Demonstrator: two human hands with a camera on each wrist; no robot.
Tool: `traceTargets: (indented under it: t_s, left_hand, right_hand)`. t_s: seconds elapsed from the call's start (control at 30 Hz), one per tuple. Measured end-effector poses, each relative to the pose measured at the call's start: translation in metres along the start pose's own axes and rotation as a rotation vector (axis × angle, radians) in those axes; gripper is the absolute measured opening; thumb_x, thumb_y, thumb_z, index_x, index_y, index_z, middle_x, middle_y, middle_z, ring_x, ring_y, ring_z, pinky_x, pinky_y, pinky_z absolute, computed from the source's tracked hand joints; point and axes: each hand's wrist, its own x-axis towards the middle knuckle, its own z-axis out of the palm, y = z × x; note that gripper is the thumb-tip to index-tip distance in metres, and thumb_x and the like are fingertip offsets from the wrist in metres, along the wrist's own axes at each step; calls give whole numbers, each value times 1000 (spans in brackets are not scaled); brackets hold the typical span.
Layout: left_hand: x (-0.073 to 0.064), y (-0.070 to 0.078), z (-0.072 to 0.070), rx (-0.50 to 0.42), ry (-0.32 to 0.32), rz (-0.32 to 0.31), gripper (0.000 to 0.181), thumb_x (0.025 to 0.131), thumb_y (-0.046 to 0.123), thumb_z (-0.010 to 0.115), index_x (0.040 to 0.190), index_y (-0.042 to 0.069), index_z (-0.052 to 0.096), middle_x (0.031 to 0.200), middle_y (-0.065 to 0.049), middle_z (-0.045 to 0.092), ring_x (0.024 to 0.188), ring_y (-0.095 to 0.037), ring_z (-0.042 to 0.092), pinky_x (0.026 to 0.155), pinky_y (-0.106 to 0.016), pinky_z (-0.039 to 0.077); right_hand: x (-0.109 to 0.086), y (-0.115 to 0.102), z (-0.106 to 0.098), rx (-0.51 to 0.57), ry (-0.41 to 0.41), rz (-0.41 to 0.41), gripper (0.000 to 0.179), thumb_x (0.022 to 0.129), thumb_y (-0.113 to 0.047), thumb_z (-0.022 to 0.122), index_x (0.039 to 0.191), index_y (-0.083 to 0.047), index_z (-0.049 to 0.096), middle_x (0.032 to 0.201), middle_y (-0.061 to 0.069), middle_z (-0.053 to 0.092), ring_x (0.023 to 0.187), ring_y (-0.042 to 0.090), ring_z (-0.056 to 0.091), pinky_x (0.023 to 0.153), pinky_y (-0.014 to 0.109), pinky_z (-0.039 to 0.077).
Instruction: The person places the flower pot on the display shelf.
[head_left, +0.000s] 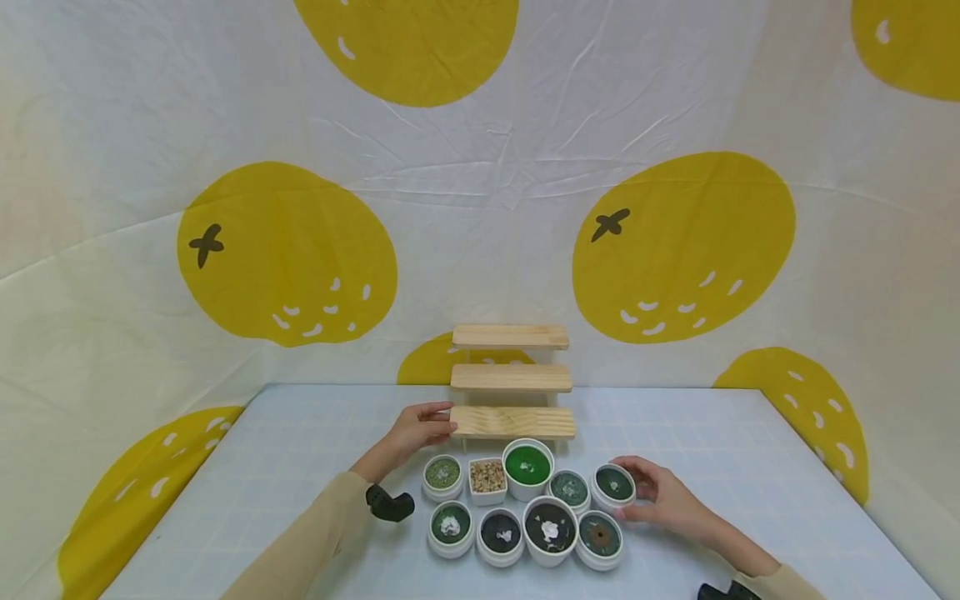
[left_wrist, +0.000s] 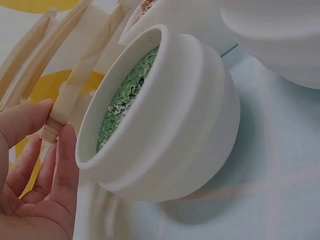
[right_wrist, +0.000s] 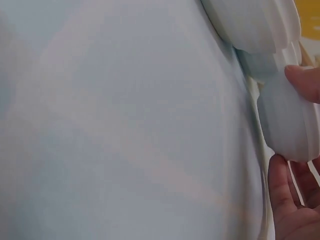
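Note:
A three-tier wooden shelf (head_left: pixel 513 423) stands at the back of the table. My left hand (head_left: pixel 417 429) pinches the left end of its lowest plank (left_wrist: pixel 62 107), thumb on one side and fingers on the other. Close by that hand is a small white pot (left_wrist: pixel 200 125) with green flaky contents. At the right end of the group of pots, my right hand (head_left: pixel 663 500) grips a white pot (head_left: pixel 614 483) with a dark green surface. In the right wrist view, thumb and fingers lie on opposite sides of this pot (right_wrist: pixel 287 117).
Several white pots stand close together before the shelf, among them a bright green one (head_left: pixel 527 465), a tall dark one (head_left: pixel 551 530) and one with a brown centre (head_left: pixel 601 537). A square white dish (head_left: pixel 487 479) holds tan bits. Behind hangs a fruit-patterned cloth (head_left: pixel 480 250).

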Motion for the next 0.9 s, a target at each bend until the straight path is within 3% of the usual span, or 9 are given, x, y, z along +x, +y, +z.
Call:
traceTargets:
  t_s: [0.23, 0.63, 0.9]
  left_hand:
    - [0, -3, -1, -19, -5, 11, 48, 86, 11, 71, 131, 2, 57, 117, -18, 65, 86, -15, 67, 81, -35, 60]
    - [-1, -3, -3, -34, -15, 21, 46, 87, 8, 69, 131, 2, 57, 117, -19, 66, 87, -14, 67, 81, -33, 60]
    - [-2, -2, -1, -72, -9, 3, 47, 87, 6, 68, 132, 1, 56, 120, -20, 64, 86, -12, 67, 81, -32, 60]
  right_hand:
    - [5, -12, -4, -70, 62, 57, 71, 73, -21, 83, 132, 1, 48, 125, 16, 59, 98, -1, 56, 86, 14, 51]
    - [19, -36, -10, -102, 90, 20, 69, 76, -19, 81, 132, 1, 49, 124, 17, 59, 101, 8, 56, 85, 16, 54]
    - [32, -54, -12, -153, 118, 21, 68, 77, -22, 80, 134, -2, 48, 126, 15, 58, 106, 20, 56, 90, 29, 56]
